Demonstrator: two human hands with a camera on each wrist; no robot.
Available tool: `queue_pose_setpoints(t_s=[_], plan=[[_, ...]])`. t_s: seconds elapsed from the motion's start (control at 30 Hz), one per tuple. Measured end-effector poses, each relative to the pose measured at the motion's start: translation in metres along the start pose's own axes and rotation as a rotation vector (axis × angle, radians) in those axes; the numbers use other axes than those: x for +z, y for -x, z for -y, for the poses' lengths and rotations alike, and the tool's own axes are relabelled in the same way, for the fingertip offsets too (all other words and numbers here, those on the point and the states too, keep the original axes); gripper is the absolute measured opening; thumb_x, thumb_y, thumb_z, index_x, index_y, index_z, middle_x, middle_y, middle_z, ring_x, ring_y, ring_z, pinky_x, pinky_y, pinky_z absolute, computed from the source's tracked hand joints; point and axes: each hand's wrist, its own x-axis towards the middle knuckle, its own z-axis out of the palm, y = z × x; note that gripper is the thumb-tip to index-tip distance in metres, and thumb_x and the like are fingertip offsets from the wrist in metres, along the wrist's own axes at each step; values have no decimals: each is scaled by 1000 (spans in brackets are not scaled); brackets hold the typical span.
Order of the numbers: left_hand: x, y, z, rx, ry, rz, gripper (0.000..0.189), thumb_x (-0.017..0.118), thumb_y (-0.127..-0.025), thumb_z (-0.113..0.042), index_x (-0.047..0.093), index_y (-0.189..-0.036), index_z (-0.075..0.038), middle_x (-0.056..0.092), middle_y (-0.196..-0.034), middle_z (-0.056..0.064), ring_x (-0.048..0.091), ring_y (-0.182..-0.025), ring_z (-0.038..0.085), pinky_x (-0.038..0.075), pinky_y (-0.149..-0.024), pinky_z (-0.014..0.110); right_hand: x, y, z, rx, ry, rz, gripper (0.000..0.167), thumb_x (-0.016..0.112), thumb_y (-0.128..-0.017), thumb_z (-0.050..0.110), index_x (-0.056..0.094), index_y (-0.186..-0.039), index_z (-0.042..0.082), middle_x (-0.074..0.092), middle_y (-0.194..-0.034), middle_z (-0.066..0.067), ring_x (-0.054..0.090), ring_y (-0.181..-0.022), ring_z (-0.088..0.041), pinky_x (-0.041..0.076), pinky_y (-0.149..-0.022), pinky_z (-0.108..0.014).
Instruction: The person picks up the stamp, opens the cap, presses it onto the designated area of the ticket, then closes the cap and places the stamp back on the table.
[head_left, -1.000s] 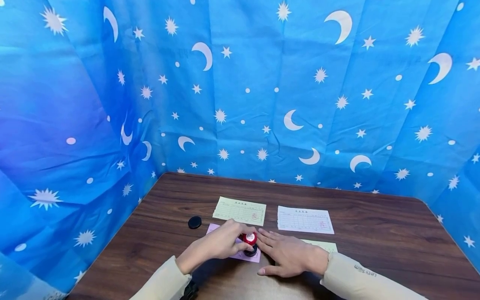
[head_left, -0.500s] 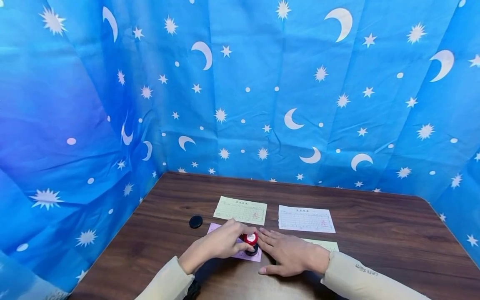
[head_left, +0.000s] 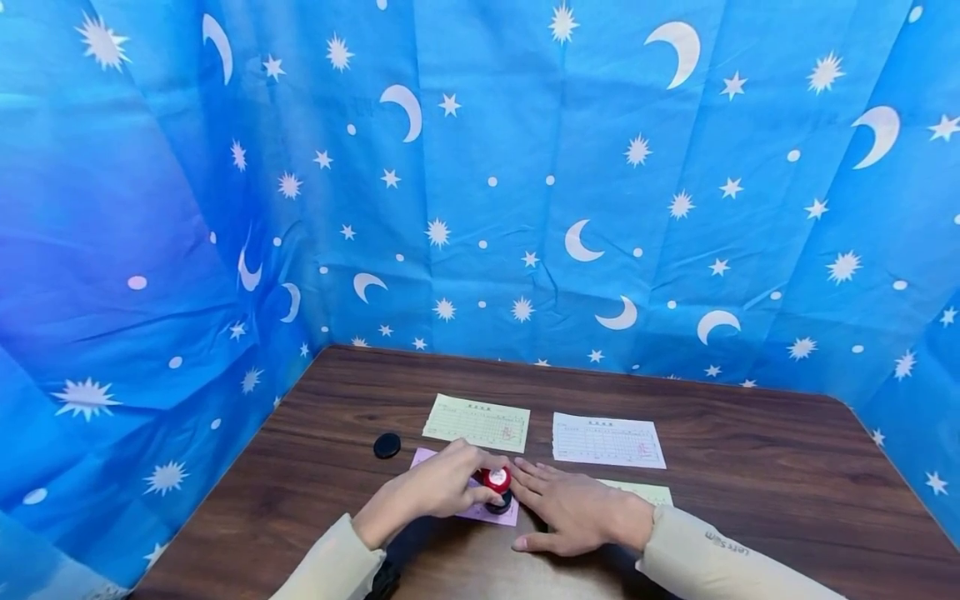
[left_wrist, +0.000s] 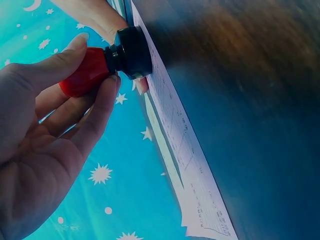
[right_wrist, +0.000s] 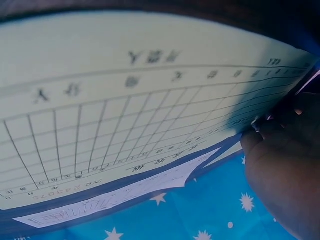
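Observation:
My left hand grips a stamp by its red knob, thumb on one side and fingers on the other. In the left wrist view, the black base of the stamp meets the face of the pink printed slip. The left hand covers much of that slip in the head view. My right hand lies flat with straight fingers, its fingertips at the slip's right edge beside the stamp. Partly behind the right hand is a pale green slip, whose printed grid fills the right wrist view.
Farther back on the brown wooden table lie another green slip and a white slip, each with a red mark. A black round cap sits left of the pink slip. Blue star-patterned cloth hangs behind the table.

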Motion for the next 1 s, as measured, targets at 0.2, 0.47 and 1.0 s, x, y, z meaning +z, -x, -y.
queue_pose_setpoints(t_s=[0.2, 0.47, 1.0], plan=[[4, 3, 2, -19, 24, -7, 47, 78, -95, -33, 71, -136, -11, 76, -130, -1, 58, -95, 12, 49, -89, 31, 2, -1, 1, 1, 0, 18, 87, 37, -104, 73, 29, -166, 13, 19, -177, -6, 25, -163, -26, 33, -129, -47], [3, 1, 3, 31, -18, -24, 41, 76, -98, -30, 72, -133, -11, 79, -121, -4, 62, -94, 8, 50, -90, 31, 0, -3, 0, 3, 7, 14, 87, 38, -104, 72, 31, -166, 12, 21, -177, -6, 25, -163, -26, 33, -128, -47], [9, 8, 3, -43, 381, -91, 41, 85, -89, -33, 76, -126, -18, 80, -111, -10, 69, -97, -2, 58, -88, 23, -2, -3, 3, 14, -27, 8, 86, 44, -103, 70, 30, -166, 13, 23, -176, -5, 26, -163, -28, 32, -128, -50]])
